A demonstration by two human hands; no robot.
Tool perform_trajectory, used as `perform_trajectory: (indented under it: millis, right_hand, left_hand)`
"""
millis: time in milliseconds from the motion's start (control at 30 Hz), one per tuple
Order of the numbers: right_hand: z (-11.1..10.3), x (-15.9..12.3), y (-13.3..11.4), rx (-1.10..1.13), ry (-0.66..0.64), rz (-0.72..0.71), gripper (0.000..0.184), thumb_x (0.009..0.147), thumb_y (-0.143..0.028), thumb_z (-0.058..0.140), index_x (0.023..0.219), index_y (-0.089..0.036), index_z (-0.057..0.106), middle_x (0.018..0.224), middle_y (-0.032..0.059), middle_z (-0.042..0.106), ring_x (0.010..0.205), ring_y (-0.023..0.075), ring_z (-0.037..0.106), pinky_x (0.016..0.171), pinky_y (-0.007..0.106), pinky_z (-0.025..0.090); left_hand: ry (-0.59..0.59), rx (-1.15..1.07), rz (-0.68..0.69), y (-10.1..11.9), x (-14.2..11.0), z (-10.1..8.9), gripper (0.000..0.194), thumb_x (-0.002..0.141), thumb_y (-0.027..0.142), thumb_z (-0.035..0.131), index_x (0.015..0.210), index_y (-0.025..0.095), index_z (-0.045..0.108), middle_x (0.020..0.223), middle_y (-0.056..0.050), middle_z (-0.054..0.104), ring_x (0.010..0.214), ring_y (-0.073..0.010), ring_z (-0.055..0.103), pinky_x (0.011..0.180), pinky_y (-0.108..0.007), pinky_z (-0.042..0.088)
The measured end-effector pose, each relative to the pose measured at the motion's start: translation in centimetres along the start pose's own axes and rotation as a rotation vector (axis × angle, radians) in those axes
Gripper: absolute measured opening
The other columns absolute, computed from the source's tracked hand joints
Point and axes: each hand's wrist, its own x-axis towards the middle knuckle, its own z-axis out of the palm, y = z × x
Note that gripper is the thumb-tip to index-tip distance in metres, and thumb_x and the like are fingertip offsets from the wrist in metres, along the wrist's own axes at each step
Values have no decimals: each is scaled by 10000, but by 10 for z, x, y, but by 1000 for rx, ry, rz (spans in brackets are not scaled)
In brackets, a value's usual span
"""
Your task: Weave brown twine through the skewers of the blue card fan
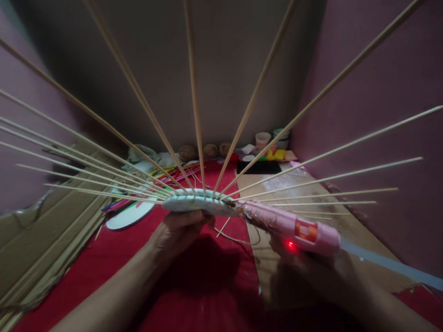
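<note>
My left hand [183, 226] grips a pale round disc [187, 203] from below, holding it nearly level. Thin wooden sticks [194, 106] fan outward from the disc's rim on all sides. A pink hot glue gun [287, 221] is in my right hand [308, 267], its brown, crusted nozzle end at the disc's right edge. Whether the tip touches the disc or a stick I cannot tell. A red light glows on the gun's side, and a long translucent glue stick [391, 263] sticks out of its back. The fingers around the handle are in shadow.
Beneath lie a red cloth [207, 286] and a brown board [277, 258]. A white oval piece [131, 216] and coloured strips are behind my left hand. Twine balls [187, 152], cups [263, 137] and a black flat device [259, 167] stand near the back wall. Folded cardboard [51, 216] leans at left.
</note>
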Motion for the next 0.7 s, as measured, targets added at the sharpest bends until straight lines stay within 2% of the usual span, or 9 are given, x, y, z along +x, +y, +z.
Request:
perform_trajectory:
  millis: [100,200,400,500,700]
  right_hand:
    - [-2,0,-1,20,-8,49,130,789,-294,538,698,-226,601,518,-20,540,426,115,499,416,211,478]
    - [-3,1,-5,55,-1,102,143,781,-279,526,653,-223,557,474,-28,479,395,106,446,343,196,402]
    - [-4,2,-8,-3,-7,92,208,772,-262,528,573,-216,494,467,-36,468,400,96,448,363,195,404]
    - [-4,1,-6,-6,9,91,208,784,-271,519,583,-217,506,459,-38,468,388,97,449,352,196,396]
    - [-4,-2,1,-41,12,-2,101,792,-277,554,761,-243,644,560,-15,604,464,132,551,420,215,474]
  left_hand:
    - [31,-7,11,0,0,2,248,532,157,786,764,110,712,718,-66,699,619,-158,599,563,-253,499]
    - [36,-9,9,1,0,3,254,530,154,783,771,120,711,720,-59,697,617,-152,596,556,-247,496]
    - [21,-14,16,1,0,-1,254,557,147,763,805,137,707,735,-60,693,632,-159,602,564,-254,499]
    - [13,-13,16,0,0,-2,256,566,150,759,817,137,708,752,-65,695,636,-161,605,569,-255,503]
    - [24,-1,14,0,1,-2,238,551,150,763,782,135,709,722,-62,690,629,-163,602,558,-254,498]
